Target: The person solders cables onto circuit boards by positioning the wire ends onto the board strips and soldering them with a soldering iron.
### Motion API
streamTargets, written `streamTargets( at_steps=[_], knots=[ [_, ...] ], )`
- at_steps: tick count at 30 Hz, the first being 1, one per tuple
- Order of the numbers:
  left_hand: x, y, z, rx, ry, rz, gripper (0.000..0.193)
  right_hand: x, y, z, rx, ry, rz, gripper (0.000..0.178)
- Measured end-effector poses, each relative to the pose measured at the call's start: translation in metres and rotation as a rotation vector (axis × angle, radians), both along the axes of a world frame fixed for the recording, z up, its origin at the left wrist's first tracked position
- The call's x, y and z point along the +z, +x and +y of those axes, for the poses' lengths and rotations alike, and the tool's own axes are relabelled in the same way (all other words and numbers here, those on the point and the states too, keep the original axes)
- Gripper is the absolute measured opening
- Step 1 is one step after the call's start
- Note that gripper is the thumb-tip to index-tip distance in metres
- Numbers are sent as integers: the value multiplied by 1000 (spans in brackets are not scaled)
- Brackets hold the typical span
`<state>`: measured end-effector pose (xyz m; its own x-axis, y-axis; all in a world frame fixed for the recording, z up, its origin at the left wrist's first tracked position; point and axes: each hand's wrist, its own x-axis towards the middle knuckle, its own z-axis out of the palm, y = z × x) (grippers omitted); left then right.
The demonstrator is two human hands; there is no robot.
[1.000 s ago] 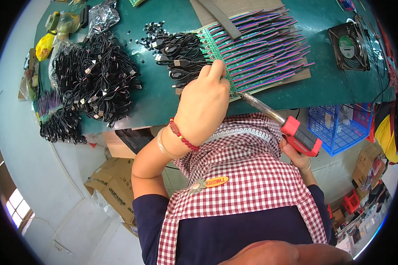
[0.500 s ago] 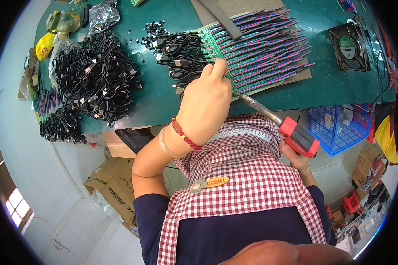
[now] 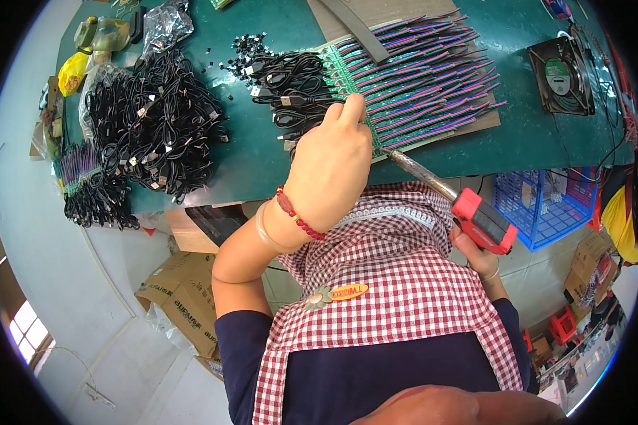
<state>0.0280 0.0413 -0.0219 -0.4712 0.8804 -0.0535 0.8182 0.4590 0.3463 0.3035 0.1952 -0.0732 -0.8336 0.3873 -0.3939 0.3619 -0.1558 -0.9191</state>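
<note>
My left hand (image 3: 337, 159) is closed in a pinch at the near end of a row of green circuit boards (image 3: 342, 78); its fingertips and what they hold are hidden. Striped bundles of thin wires (image 3: 432, 74) run off the boards to the right. Black USB cables (image 3: 294, 78) lie coiled along the boards' left side. In my right hand (image 3: 475, 255) is a red and black soldering iron (image 3: 483, 221), gripped by its handle. The iron's metal barrel points up and left, its tip close to the boards' near corner beside my left fingers.
A large heap of black cables (image 3: 159, 127) covers the left of the green table (image 3: 255, 173), with small black parts (image 3: 248, 49) scattered nearby. A flat metal bar (image 3: 354, 28) lies across the wires. At the right stand a fan (image 3: 560, 76) and, below, a blue crate (image 3: 542, 205).
The soldering iron and my right hand have shifted slightly to the right, drawing the tip back a little. My left hand has hardly moved.
</note>
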Motion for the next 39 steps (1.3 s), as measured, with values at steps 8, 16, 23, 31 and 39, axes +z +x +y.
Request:
streamTargets(
  at_steps=[8,16,23,31,39],
  knots=[
    [1,1,1,-4,-14,11,7,-2,-5,1,105,196,41,17],
    [1,0,1,1,-12,7,6,-1,7,1,34,245,-3,22],
    [0,1,1,-4,-21,12,6,13,-10,-1,9,59,-32,21],
    [0,1,2,5,-24,25,6,8,-8,0,46,48,-62,17],
    [-2,1,2,7,6,20,6,20,-7,-4,-78,-51,-31,17]
  ],
)
